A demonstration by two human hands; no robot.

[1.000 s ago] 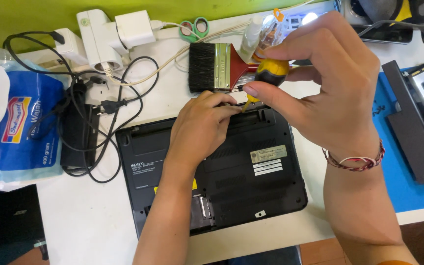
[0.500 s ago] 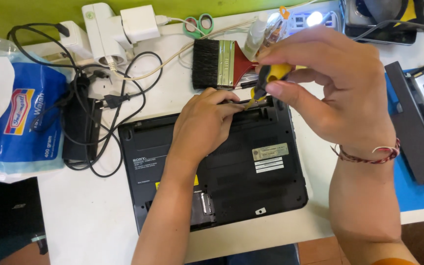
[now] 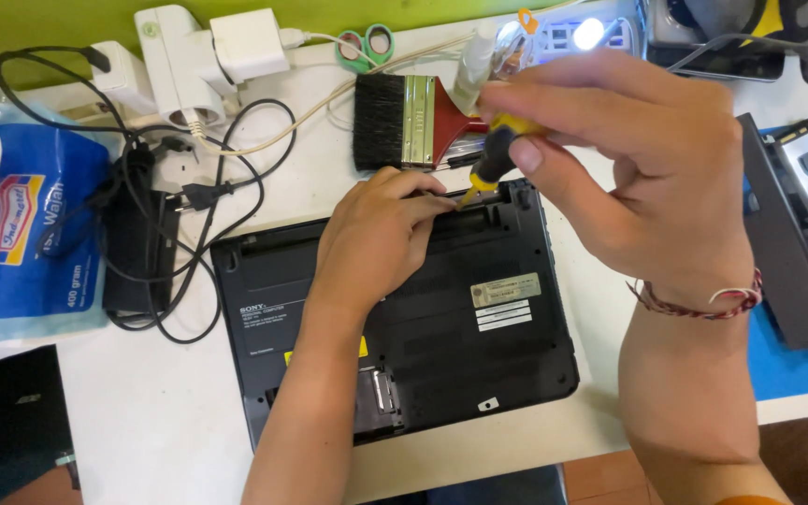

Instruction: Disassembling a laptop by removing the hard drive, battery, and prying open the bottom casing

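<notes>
Since a second ago, right hand (image 3: 647,178) has shifted slightly; it grips a yellow-and-black screwdriver (image 3: 500,151), tip on the upturned black laptop (image 3: 441,318). Left hand (image 3: 376,238) lies flat on the laptop, grasping nothing. White bench (image 3: 142,411) cluttered: black-bristled paintbrush (image 3: 404,122), cables (image 3: 189,196), blue wipes pack (image 3: 25,234).

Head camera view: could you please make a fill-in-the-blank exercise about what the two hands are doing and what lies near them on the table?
1. The right hand holds a screwdriver with a yellow and ____ handle.
2. The left hand rests on the underside of a black ____.
3. Behind the hands lies a wide paintbrush with ____ bristles.
4. The scissors near the table's far edge have ____ handles.

Missing words: black; laptop; black; green
</notes>
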